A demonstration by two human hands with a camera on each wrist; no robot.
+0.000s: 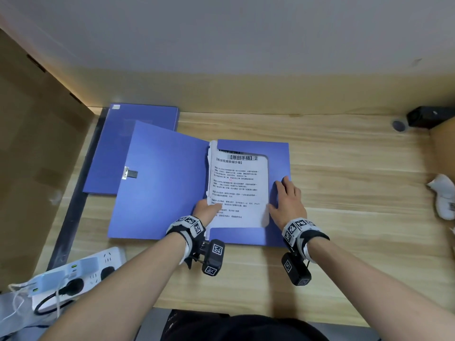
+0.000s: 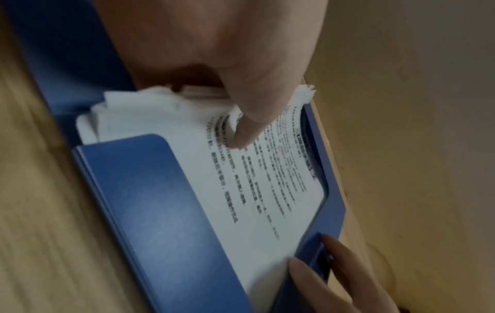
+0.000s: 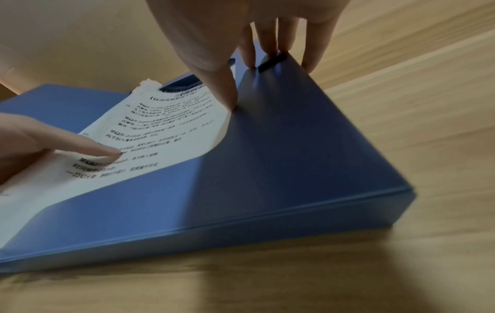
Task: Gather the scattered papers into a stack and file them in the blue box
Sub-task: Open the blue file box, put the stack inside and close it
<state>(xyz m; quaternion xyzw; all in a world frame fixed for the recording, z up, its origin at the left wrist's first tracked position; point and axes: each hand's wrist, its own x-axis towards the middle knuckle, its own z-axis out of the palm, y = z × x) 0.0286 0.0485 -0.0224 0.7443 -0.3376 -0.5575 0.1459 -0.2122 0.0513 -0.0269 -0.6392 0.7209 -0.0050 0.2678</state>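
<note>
The blue box (image 1: 278, 158) lies open on the wooden table, its lid (image 1: 162, 183) folded out to the left. The stack of printed papers (image 1: 237, 188) sits inside, tucked under the box's inner flap (image 2: 160, 201). My left hand (image 1: 205, 211) holds the stack's near left edge, thumb (image 3: 88, 146) on the top page and fingers hidden beneath. The stack's left edges (image 2: 128, 105) look uneven. My right hand (image 1: 288, 198) rests flat on the flap at the right. Its straight fingers (image 3: 267, 42) reach the box's right edge by a dark clasp (image 3: 273, 62).
A second blue folder (image 1: 138, 134) lies behind the lid at the back left. A white power strip (image 1: 81, 269) with plugs sits at the near left. A cardboard wall (image 1: 29, 156) stands left, a black device (image 1: 426, 118) back right, and a white crumpled item (image 1: 443, 198) at the right edge.
</note>
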